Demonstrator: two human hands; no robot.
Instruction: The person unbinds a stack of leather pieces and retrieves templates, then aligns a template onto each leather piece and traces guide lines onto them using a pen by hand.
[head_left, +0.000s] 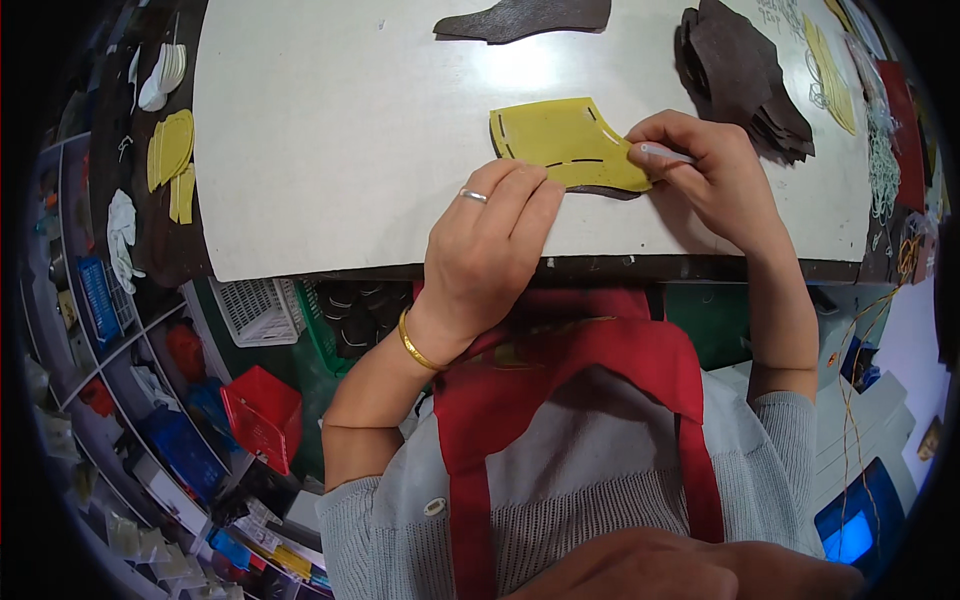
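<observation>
A yellow pattern template (560,130) with black slots along its edges lies on a dark brown leather piece (605,192), whose rim shows below it. My left hand (490,230) is at the template's near left edge, its fingers close together and pressed on it; the thumb is hidden. Between the thumb and fingers of my right hand (705,170) is a slim white pen (668,153). That hand is closed at the template's right end, and its fingertips meet the edge. The pen's working tip cannot be made out.
Another dark leather piece (525,18) lies at the far side of the white tabletop (330,130). A stack of dark leather pieces (740,75) sits at the far right. Yellow templates (172,150) lie at the left. Below the table are a white basket (255,312) and a red bin (263,415).
</observation>
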